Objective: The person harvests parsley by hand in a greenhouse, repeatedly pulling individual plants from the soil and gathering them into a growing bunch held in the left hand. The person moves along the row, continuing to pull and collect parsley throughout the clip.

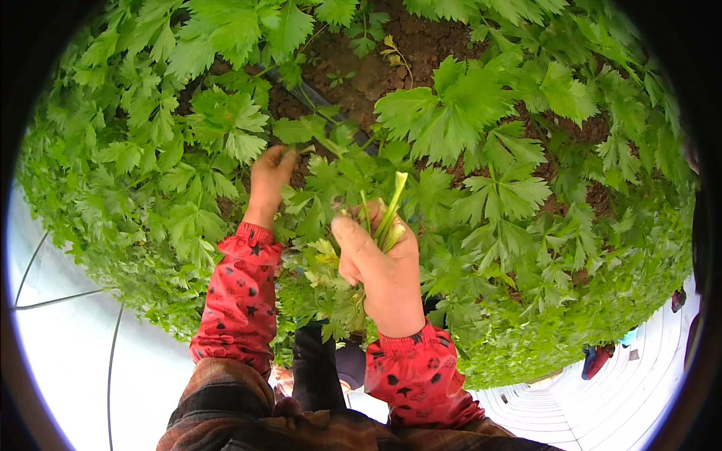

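My right hand (383, 259) is closed around a small bunch of celery stalks (389, 217). Their pale cut ends stick up past my thumb, and leaves hang below the fist. Further forward on the left, my left hand (273, 175) reaches low among the celery plants (225, 118). Its thumb and fingers are pinched together, with the pale end of a short stalk (307, 149) showing at the fingertips. Leaves partly surround this hand. Both forearms wear red patterned sleeve covers (240, 304).
Dense celery foliage (496, 197) spreads on both sides over brown soil (395, 45). A dark irrigation hose (307, 96) crosses the ground ahead. Pale plastic sheeting (73, 349) with thin rods borders the left. A person in red and blue (599, 361) is far off at lower right.
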`<state>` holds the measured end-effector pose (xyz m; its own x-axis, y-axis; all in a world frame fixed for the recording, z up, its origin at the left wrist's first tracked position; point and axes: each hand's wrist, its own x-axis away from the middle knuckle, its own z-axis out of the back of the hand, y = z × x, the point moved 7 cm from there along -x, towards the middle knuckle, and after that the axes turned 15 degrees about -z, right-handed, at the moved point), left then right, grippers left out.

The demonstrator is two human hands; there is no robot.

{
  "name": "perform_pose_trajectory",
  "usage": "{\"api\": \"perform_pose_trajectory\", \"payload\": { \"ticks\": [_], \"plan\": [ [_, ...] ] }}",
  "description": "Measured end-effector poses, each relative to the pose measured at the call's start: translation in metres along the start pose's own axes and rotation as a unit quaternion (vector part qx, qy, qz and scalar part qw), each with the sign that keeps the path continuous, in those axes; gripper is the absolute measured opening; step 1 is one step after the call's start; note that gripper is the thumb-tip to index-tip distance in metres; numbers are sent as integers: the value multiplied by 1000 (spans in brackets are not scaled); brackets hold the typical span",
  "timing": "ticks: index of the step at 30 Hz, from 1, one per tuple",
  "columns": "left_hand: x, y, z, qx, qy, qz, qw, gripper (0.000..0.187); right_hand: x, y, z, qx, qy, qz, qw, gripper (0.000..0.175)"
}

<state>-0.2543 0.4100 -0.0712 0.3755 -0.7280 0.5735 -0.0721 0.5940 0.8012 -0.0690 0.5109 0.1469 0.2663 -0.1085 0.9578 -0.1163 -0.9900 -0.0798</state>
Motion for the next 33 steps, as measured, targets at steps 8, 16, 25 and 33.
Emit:
{"api": "perform_pose_trajectory", "payload": {
  "ticks": [8, 16, 25, 33],
  "plan": [
    [-103, 53, -23, 257, 202, -40, 944, 28, 0, 4, 12, -55, 59, 6, 997, 14],
    [-134, 91, -17, -265, 99, -203, 937, 24, 1, -3, 16, -75, 45, 6, 996, 14],
    [-139, 47, -17, -391, 153, -283, 862, 23, 1, -8, 17, -77, 48, -1, 996, 17],
    [-103, 0, -59, 169, 193, 33, 966, 17, 1, -16, 15, -94, 38, 15, 995, 17]
  ]
}}
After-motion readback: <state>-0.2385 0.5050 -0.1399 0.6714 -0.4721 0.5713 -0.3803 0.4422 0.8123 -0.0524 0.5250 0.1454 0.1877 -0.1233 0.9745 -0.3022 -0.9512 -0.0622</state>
